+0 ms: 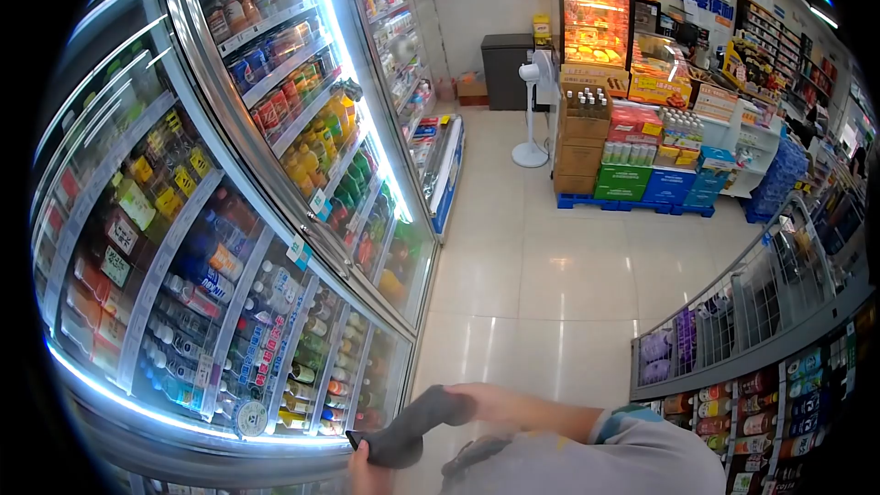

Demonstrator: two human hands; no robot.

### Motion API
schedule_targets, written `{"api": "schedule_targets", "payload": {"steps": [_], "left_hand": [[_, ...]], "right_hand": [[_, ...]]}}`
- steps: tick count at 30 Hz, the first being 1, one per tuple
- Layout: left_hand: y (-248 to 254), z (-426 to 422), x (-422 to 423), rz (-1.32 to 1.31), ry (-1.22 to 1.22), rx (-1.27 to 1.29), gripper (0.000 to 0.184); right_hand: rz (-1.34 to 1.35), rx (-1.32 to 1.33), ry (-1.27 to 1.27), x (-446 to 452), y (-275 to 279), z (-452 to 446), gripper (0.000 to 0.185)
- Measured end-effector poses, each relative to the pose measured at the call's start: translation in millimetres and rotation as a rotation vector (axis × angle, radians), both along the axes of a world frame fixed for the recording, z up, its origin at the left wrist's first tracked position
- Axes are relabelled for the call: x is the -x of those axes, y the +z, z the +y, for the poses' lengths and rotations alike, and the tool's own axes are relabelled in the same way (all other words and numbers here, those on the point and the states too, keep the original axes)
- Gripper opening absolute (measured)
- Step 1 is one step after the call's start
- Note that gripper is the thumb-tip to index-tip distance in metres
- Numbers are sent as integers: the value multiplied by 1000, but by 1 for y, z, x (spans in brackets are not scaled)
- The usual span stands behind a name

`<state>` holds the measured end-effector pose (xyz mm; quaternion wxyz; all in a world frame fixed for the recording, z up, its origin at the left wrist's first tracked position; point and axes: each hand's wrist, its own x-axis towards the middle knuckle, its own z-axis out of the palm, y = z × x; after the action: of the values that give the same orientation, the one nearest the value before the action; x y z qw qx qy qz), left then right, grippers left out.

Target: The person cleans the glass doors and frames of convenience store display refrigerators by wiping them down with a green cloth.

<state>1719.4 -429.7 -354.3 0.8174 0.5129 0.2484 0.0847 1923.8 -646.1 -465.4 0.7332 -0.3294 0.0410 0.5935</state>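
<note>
A dark grey cloth (408,433), shaped like a sock or sleeve, stretches between my two hands at the bottom centre. My right hand (477,401) grips its upper right end, the fingers mostly hidden behind the cloth. At the lower left end, my left hand (365,469) pinches the cloth near a small black edge (352,440) that I cannot identify. Behind the cloth, to the left, stands a glass-door drinks fridge (247,447) with rows of bottles inside.
Another fridge door (426,284) is further ahead. A white fan (530,115) stands on the tiled floor (513,266). Stacked drink cartons (623,181) are by the counter. On the right is a wire rack (733,330) above shelves of packaged goods (752,422).
</note>
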Motion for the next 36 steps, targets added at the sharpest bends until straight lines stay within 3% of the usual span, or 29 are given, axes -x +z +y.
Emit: {"api": "schedule_targets", "payload": {"steps": [3,5,6,7,9,10,12,15,16,17,19,21,23,25,26,27,29,33,34,36], "left_hand": [[1,4,1,40,-35,-92,54],[11,-3,2,194,79,-58,54],[-11,14,-6,144,36,-343,53],[-28,20,8,145,22,-296,52],[-102,55,21,254,70,-432,49],[-77,38,13,255,72,-431,49],[0,-10,-11,101,111,-35,48],[-51,9,-9,143,100,-175,50],[-57,10,-9,135,15,-495,52],[-54,10,-15,125,-34,-508,55],[-48,-3,-20,166,28,-261,55],[-43,-9,-26,190,11,-242,56],[-47,-15,-38,172,12,-209,55],[-49,-21,-44,242,-38,-279,54],[-66,-9,-42,276,-158,-669,48],[-67,-16,-50,275,-161,-670,48],[-70,-32,-66,204,-50,-93,43],[-135,-36,-84,195,-115,-360,36],[-107,-60,-98,269,-113,-190,31],[-107,-74,-122,252,-144,-122,34]], "right_hand": [[30,63,15,-14,2,-15,50],[-120,59,27,-15,19,-23,53],[-221,80,37,-15,18,-25,53],[-323,99,47,-15,16,-28,52],[-399,230,90,-14,26,-34,50],[-349,163,49,-12,18,-35,49],[-298,95,9,-11,-4,-39,48],[-181,78,33,-14,-26,-48,47],[-152,73,70,-13,-8,-53,46],[-123,68,106,-13,1,-59,45],[-160,5,92,-11,-5,-68,42],[-390,150,155,-12,-4,-78,43],[-404,272,171,-17,15,-88,46],[-300,94,160,-21,-10,-99,46],[-133,32,159,-21,-29,-100,47],[-78,50,216,-23,-37,-106,48],[-29,104,266,-24,-60,-113,48],[66,161,214,-33,-115,-145,38],[70,209,105,-37,-98,-159,27],[49,292,11,-57,-73,-187,23]]}}
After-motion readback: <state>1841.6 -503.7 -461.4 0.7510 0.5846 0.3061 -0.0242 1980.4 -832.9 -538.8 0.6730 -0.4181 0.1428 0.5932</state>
